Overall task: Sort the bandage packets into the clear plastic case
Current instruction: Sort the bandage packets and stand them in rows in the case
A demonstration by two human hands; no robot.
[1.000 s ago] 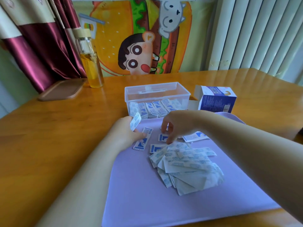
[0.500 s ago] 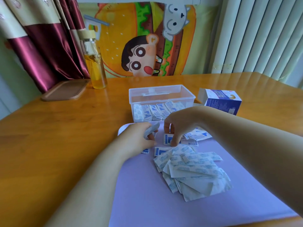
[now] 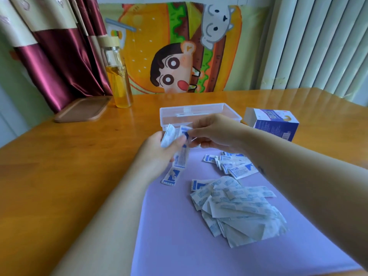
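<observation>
head view: both bare forearms reach in over a purple mat (image 3: 179,242) that lies on a wooden table (image 3: 59,172). the left hand (image 3: 159,152) is raised just in front of the clear case (image 3: 199,108), its fingers curled round a small bundle of packets (image 3: 168,135), with the thumb pressed over the front of it. the right hand (image 3: 217,132) is up beside it, its fingertips nearly touching the left thumb, and pinches the top of a blue and white packet (image 3: 182,156) that hangs down between the two hands; the spot is blurred, so i cannot tell if the left thumb is also on it. the case stands open at the far edge of the mat, and what is in it is hidden behind the hands. on the mat, one single packet (image 3: 171,177) lies under the left wrist, a little cluster of blue-printed packets (image 3: 233,165) lies under the right forearm, and a bigger heap of pale packets (image 3: 239,210) lies nearer the camera. a blue and white carton (image 3: 275,124) stands right of the case. far left on the table stand a bottle (image 3: 119,80) of yellow liquid and a flat brown tray (image 3: 83,109), with a dark red curtain (image 3: 53,62) behind them.
</observation>
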